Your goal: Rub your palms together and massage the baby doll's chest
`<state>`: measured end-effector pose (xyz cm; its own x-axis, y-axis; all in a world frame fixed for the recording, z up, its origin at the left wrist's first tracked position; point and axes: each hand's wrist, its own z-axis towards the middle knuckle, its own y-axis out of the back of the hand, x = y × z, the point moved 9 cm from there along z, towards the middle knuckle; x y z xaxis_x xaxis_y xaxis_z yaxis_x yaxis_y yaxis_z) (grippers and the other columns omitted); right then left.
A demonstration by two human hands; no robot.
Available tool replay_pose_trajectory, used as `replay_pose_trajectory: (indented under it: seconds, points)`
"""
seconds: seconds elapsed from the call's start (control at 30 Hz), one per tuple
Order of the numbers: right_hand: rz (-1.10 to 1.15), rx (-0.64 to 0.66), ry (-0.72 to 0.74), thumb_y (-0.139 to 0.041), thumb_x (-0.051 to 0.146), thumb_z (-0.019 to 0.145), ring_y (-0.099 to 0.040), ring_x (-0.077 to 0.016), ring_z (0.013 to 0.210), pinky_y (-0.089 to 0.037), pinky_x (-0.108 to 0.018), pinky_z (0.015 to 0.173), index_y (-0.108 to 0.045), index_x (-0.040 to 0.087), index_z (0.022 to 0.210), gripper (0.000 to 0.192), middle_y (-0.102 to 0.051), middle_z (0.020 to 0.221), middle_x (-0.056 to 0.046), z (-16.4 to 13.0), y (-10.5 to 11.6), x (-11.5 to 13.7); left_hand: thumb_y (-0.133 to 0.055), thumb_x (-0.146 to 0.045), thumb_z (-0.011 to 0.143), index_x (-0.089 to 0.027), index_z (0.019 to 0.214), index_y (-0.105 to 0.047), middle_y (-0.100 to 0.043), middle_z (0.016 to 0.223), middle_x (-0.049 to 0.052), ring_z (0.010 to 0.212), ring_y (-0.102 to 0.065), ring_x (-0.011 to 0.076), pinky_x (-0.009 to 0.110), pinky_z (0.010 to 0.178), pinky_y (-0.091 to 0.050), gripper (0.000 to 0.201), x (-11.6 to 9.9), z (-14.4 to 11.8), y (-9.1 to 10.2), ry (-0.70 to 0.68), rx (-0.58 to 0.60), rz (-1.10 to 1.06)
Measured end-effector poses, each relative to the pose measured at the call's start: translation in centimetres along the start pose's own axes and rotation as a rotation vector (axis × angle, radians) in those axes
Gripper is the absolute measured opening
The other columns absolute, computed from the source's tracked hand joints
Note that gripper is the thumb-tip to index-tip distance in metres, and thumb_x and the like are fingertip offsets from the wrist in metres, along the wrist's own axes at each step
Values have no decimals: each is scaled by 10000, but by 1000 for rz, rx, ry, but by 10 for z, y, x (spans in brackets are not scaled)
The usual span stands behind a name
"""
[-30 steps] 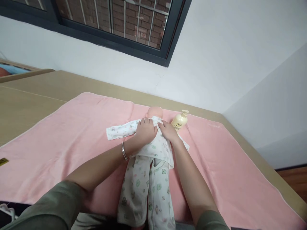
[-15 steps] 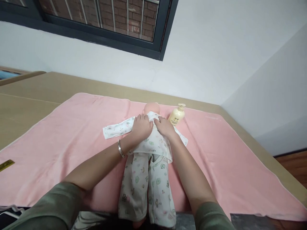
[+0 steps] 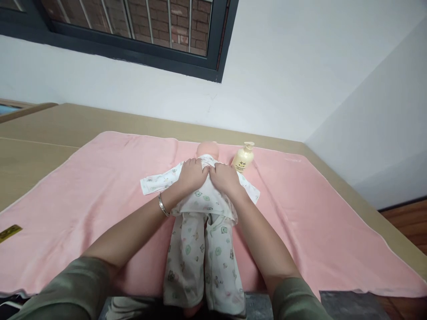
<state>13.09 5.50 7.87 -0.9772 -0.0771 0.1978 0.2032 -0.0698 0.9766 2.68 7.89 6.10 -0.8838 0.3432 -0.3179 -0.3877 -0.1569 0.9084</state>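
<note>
Doll: a baby doll [image 3: 204,209] lies on its back in the middle of the pink towel [image 3: 100,186], head [image 3: 207,148] toward the wall, legs toward the person.
Clothes: a white printed top [image 3: 203,200] and matching trousers [image 3: 200,262]; one empty sleeve [image 3: 156,181] lies flat to the left, well clear of the body.
Left hand: the left hand [image 3: 191,174] rests palm down on the doll's chest just below the neck, fingers bent and close together, tips pressing the top's collar. It seems to pinch the cloth, though the fingertips are too small to be sure.
Right hand: the right hand [image 3: 224,176] lies just beside the left one, nearly touching it, fingers curled onto the same collar edge.
Bracelet: a silver bracelet [image 3: 162,206] sits on the left wrist.
Bottle: a cream pump bottle [image 3: 243,158] stands upright on the towel, just right of the doll's head, near the right hand but apart from it.
Table: the towel covers a tan table [image 3: 40,133] set against a white wall [image 3: 300,80].
Window: a dark-framed window [image 3: 133,40] above shows brick outside.
</note>
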Motion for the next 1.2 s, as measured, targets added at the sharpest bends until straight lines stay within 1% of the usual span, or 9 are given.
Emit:
replay_pose_trajectory:
  seconds: [0.13,0.2,0.37,0.57,0.67,0.8,0.97,1.07,1.2]
  points:
    - [166,11,-34,-337,415,1000,-589,-330,1229,-377,-463,1044,-654,169,1160,431,-698,1270,-148,13,-8,-20,-398,-289,983,-27,1238,-589,-634,1273,274,1251,-553,385,523,1073,-407,413,-20,-19,3,-21,-95,85]
    - [208,11,-37,-350,428,988,-571,-322,1253,-373,-465,1060,-644,186,1177,425,-686,1301,-130,17,-11,-24,-406,-283,978,-20,1234,-590,-638,1259,272,1239,-558,383,514,1067,-412,410,-22,-20,5,-29,-99,81]
    - [125,-24,-52,-305,413,1015,-502,-346,1333,-294,-562,1130,-608,140,1253,472,-618,1389,-189,12,-10,-15,-367,-315,998,-74,1106,-657,-716,1106,203,1092,-649,323,434,984,-473,392,-4,-2,3,-31,-39,-17]
    - [20,-45,-8,-292,291,1019,-510,-372,1325,-182,-644,1167,-598,94,1269,442,-608,1390,-233,-5,-2,9,-366,-327,994,-143,1089,-681,-739,1103,152,1094,-662,289,410,989,-475,377,11,3,1,4,-142,-122]
    - [-6,-51,10,-296,294,1024,-533,-362,1303,-226,-598,1166,-605,91,1262,439,-622,1372,-231,-6,0,11,-375,-324,987,-152,1093,-686,-740,1116,145,1109,-657,289,409,999,-473,371,12,1,-3,15,-160,-143]
    - [68,-31,-16,-286,345,1032,-516,-337,1326,-322,-521,1130,-608,114,1269,461,-612,1395,-203,4,-6,-1,-362,-303,984,-144,1149,-676,-732,1168,139,1145,-643,287,413,1028,-461,390,14,0,-4,22,-181,-165]
    - [113,7,-68,-293,398,1033,-430,-340,1413,-303,-528,1154,-580,109,1326,502,-531,1486,-210,9,-9,-12,-365,-281,972,-149,1191,-665,-721,1215,134,1165,-629,294,432,1050,-451,394,17,-2,-4,38,-202,-175]
    - [90,-60,-23,-333,351,1022,-340,-343,1486,-229,-553,1202,-527,100,1404,497,-426,1574,-211,1,4,-1,-343,-282,988,-163,1199,-658,-719,1224,122,1174,-624,287,430,1058,-444,397,18,-5,-2,41,-230,-191]
    - [121,-208,88,-335,257,1000,-275,-277,1529,-163,-496,1252,-441,102,1497,531,-355,1630,-167,-8,18,21,-240,-282,1031,-180,1108,-675,-735,1162,115,1114,-639,273,427,1032,-451,454,16,-7,2,14,-252,-212]
